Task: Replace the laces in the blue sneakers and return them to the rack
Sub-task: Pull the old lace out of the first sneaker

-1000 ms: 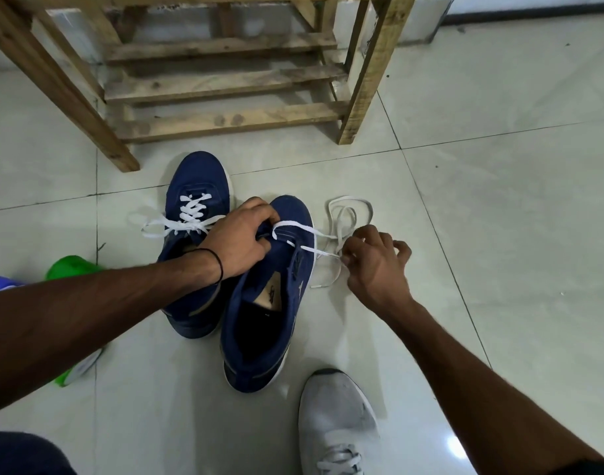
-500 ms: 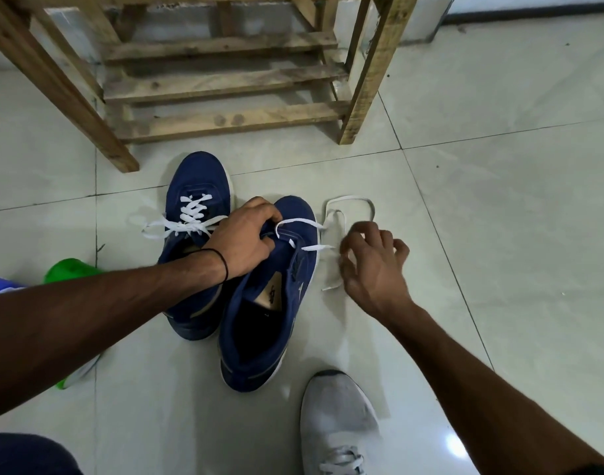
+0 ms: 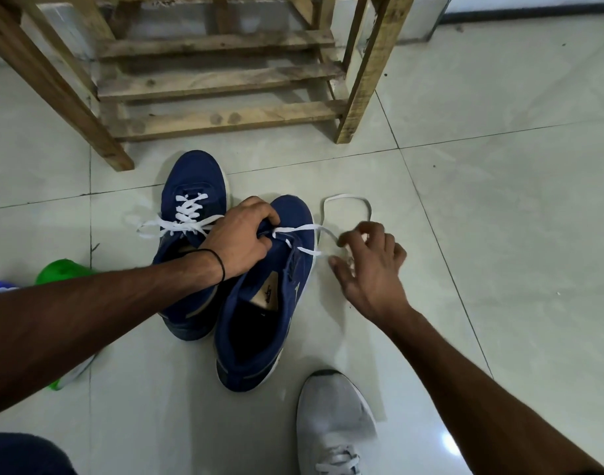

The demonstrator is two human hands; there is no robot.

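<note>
As the nearer blue sneaker (image 3: 259, 323) is light and pliable, it is gripped at the tongue by the left hand (image 3: 239, 236). From it 2 strands of white lace (image 3: 295, 229) are led right; being soft and limp, the lace is best pinched near its tip. The right hand (image 3: 371, 269) is spread loosely over it; a pinch cannot be confirmed. Beyond, the laced sneaker (image 3: 194, 180) is set before the rack (image 3: 225, 116).

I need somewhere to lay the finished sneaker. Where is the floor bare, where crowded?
Bare tile spreads right of the rack and the loose lace. A smaller patch lies between the rack's left leg and the laced sneaker. Crowded: around the half-laced sneaker, where the left hand, right hand and grey shoe gather.
</note>
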